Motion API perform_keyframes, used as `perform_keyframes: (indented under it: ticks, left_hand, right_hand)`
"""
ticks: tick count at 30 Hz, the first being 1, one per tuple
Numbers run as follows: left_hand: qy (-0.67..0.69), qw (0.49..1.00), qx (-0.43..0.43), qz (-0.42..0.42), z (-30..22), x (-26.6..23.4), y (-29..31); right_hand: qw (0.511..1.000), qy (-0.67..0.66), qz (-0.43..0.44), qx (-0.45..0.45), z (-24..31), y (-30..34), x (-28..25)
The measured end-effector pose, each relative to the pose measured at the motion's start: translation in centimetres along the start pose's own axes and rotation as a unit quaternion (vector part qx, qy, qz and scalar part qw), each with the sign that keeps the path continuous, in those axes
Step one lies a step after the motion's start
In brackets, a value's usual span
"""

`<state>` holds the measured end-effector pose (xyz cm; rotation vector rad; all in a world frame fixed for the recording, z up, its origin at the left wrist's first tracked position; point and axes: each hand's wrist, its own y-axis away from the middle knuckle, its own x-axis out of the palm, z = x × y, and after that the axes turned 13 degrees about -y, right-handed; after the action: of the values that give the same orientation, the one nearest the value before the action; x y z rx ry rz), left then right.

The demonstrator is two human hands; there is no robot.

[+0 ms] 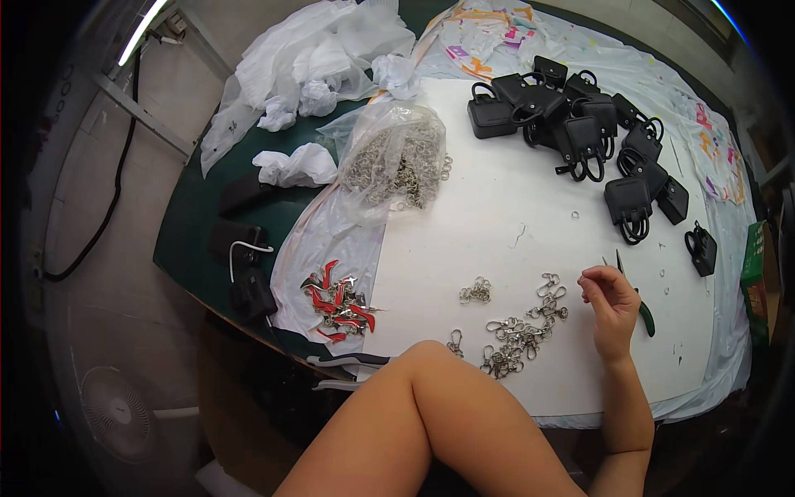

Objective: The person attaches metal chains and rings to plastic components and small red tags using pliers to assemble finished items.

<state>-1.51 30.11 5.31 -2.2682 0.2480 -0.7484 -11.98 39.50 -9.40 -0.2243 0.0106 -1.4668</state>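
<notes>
My right hand is above the white board, its thumb and fingertips pinched together; anything between them is too small to make out. Pliers with green handles lie behind this hand, which hides their middle. Left of the hand, a loose pile of silver swivel clasps spreads over the board. A smaller cluster of metal rings or chain pieces sits farther left, and a single clasp is near my knee. My left hand is out of view.
Small black cases with loop handles are heaped at the back right. A clear bag of metal chains stands at the back left. Red and silver charms lie left, near grey handles. My bent legs cover the near edge.
</notes>
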Motion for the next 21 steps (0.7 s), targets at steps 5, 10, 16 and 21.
perform_keyframes:
  ticks: [5,10,16,21]
  left_hand:
    - [0.004,1.0,-0.001,0.015,0.3,0.4,-0.5]
    - [-0.013,1.0,-0.021,-0.003,0.0,0.5,0.3]
    - [-0.012,0.999,-0.03,-0.012,-0.6,0.1,1.0]
    - [-0.038,0.994,-0.094,-0.032,-1.6,-0.5,0.8]
  right_hand:
    - [1.0,0.025,0.004,-0.009,0.1,-0.1,0.5]
    - [1.0,0.021,0.009,-0.019,0.3,0.0,0.1]
    - [1.0,0.022,0.005,-0.009,0.2,-0.4,0.7]
    - [0.999,0.007,-0.017,-0.034,0.6,-0.1,-0.2]
